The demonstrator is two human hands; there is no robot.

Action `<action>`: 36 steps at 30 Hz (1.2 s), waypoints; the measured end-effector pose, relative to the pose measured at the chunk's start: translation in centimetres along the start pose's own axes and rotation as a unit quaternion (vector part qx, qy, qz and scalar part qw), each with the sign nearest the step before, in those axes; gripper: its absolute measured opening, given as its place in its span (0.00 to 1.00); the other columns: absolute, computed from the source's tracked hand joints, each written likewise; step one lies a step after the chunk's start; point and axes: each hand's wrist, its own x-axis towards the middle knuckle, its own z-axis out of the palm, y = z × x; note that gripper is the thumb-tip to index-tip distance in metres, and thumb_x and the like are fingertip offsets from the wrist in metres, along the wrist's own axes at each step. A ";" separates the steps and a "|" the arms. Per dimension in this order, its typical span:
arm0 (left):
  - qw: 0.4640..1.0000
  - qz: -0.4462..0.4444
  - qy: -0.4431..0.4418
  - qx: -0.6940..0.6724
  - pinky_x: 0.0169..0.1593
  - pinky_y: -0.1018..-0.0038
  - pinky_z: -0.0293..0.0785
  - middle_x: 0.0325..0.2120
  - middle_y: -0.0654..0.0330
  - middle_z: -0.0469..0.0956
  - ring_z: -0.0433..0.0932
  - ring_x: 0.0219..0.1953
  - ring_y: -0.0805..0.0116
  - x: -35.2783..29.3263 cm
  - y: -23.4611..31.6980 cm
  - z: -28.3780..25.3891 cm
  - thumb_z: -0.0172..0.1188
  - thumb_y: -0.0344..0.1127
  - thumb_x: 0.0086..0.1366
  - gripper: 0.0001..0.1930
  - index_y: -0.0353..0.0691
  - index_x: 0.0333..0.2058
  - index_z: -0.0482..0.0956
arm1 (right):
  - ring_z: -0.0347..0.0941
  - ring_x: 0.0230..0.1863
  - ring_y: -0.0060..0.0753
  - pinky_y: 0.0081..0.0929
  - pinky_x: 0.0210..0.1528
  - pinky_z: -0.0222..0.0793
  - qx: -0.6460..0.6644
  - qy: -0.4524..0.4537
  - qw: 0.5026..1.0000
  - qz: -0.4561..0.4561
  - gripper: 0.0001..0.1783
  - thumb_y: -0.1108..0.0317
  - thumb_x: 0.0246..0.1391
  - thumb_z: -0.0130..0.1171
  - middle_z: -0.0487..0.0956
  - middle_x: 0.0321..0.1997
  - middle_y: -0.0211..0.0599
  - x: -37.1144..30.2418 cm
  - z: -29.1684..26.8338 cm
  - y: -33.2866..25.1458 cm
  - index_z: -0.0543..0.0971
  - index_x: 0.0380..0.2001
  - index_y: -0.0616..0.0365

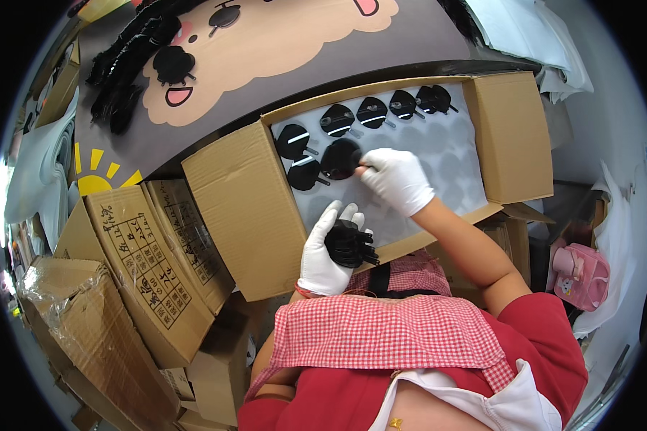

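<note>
My right hand, in a white glove, pinches a pair of black sunglasses by one edge. That pair is low over the white sheet in an open cardboard box; I cannot tell whether it touches the sheet. Below and to the left, my left hand, also gloved, curls round a stack of folded black sunglasses. Several more folded pairs lie in a row along the box's far side. Another pair rests by the left wall. Dark round shapes show faintly through the sheet.
Beyond the box, a table with a cartoon-printed grey cover holds a heap of black sunglasses at its left and a loose pair. Cardboard cartons crowd the left. White sheets and a pink bag are at the right.
</note>
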 end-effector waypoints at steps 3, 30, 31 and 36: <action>0.998 0.017 -0.052 0.044 0.53 0.63 0.75 0.52 0.55 0.73 0.75 0.51 0.61 0.8 -0.1 -1.0 0.60 0.34 0.64 0.21 0.41 0.56 0.70 | 0.78 0.34 0.45 0.37 0.37 0.74 -0.029 0.057 0.998 0.026 0.08 0.62 0.50 0.63 0.81 0.30 0.40 -1.4 -1.6 4.8 0.82 0.30 0.53; 0.979 0.128 0.003 0.159 0.53 0.63 0.74 0.51 0.56 0.72 0.74 0.49 0.64 4.0 -5.2 4.5 0.55 0.31 0.66 0.24 0.43 0.60 0.62 | 0.73 0.43 0.46 0.39 0.46 0.72 -0.197 0.147 0.968 0.049 0.27 0.51 0.50 0.64 0.75 0.42 0.42 -0.8 -8.0 14.3 0.78 0.51 0.51; 0.979 0.135 -0.011 0.151 0.54 0.62 0.74 0.51 0.56 0.71 0.74 0.49 0.63 3.9 -5.4 4.6 0.55 0.31 0.66 0.24 0.44 0.60 0.62 | 0.73 0.44 0.47 0.39 0.48 0.71 -0.143 0.155 0.977 0.029 0.29 0.50 0.48 0.65 0.75 0.43 0.44 -1.8 -8.3 13.0 0.78 0.50 0.54; 0.973 0.163 -0.081 0.144 0.56 0.64 0.73 0.53 0.56 0.71 0.74 0.50 0.64 3.8 -6.2 5.0 0.53 0.31 0.68 0.18 0.42 0.56 0.67 | 0.79 0.33 0.42 0.33 0.38 0.74 0.221 -0.171 0.956 0.087 0.17 0.56 0.48 0.68 0.81 0.31 0.43 -6.7 -8.1 2.9 0.81 0.33 0.59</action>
